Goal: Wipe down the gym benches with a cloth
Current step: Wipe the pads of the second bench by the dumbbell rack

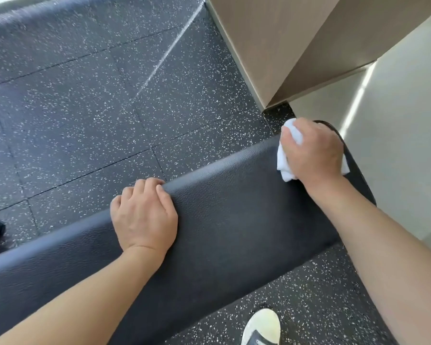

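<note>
My right hand (314, 151) has its grip clamped on the bunched white cloth (285, 168), fingers curled over it and pressing it down onto the bench (234, 220) at its far rounded end, so the pad under the palm gets scrubbed. I judge the wad is held tight to keep it from sliding loose. My left hand (144, 215) rests nearer along the pad from that grip, fingers hooked over the far edge, holding no cloth; I take it as a brace to steady the bench. My shoe (261, 327) stands on the speckled floor (85, 108) on the near side.
</note>
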`<state>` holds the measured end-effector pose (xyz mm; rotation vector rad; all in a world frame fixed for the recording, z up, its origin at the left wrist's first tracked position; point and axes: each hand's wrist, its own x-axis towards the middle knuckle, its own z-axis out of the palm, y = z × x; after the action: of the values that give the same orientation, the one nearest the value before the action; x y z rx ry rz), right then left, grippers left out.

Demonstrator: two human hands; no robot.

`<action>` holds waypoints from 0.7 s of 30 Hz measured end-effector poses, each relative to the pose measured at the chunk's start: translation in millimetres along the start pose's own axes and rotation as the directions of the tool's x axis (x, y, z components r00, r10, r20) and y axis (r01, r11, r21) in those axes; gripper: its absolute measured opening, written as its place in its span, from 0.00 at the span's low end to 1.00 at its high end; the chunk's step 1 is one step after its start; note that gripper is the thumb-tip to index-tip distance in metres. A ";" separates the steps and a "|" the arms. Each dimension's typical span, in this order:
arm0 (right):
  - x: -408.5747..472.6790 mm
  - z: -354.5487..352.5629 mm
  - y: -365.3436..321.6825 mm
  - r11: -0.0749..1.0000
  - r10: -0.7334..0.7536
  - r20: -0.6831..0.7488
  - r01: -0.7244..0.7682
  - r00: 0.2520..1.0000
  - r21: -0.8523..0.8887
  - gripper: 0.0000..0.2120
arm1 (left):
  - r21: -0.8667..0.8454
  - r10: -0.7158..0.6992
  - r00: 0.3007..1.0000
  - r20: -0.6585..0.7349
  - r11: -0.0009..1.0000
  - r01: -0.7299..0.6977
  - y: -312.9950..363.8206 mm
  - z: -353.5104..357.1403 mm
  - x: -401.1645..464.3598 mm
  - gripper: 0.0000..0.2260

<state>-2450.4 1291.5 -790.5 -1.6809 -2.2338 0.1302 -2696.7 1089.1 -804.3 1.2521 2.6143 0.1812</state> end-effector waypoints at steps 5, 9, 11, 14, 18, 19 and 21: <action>-7.0 20.7 -61.1 0.998 -0.058 0.001 0.058 0.998 -0.004 0.14 | -0.005 0.000 1.000 -0.029 1.000 0.000 -0.5 3.0 0.4 0.19; -49.0 36.7 -147.3 0.948 -0.281 0.062 0.267 0.958 0.171 0.15 | -0.003 -0.020 1.000 0.008 1.000 0.020 3.5 1.4 0.3 0.19; -66.1 39.7 -169.5 0.898 -0.396 0.049 0.375 0.917 0.230 0.12 | -0.016 -0.038 0.999 0.008 0.999 0.038 5.1 0.6 0.3 0.16; -65.3 35.5 -140.5 0.835 -0.504 -0.004 0.489 0.864 0.251 0.11 | -0.029 -0.022 1.000 -0.006 0.999 0.022 4.1 0.5 -0.6 0.17; -31.1 18.9 -39.2 0.933 -0.328 -0.081 0.336 0.941 0.128 0.13 | 0.004 0.002 1.000 -0.016 1.000 -0.002 2.4 2.3 1.3 0.18; -21.5 12.6 -14.7 0.968 -0.221 -0.097 0.230 0.971 0.103 0.13 | 0.004 0.005 1.000 -0.017 1.000 -0.005 2.7 2.1 1.3 0.17; -11.5 4.8 10.3 0.996 -0.038 -0.114 0.047 0.993 0.079 0.13 | -0.002 0.001 1.000 -0.018 1.000 -0.001 2.9 1.7 0.8 0.17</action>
<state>-2439.8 1284.3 -800.2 -1.5582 -2.1504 0.1117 -2694.7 1091.6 -805.5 1.2568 2.6278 0.1963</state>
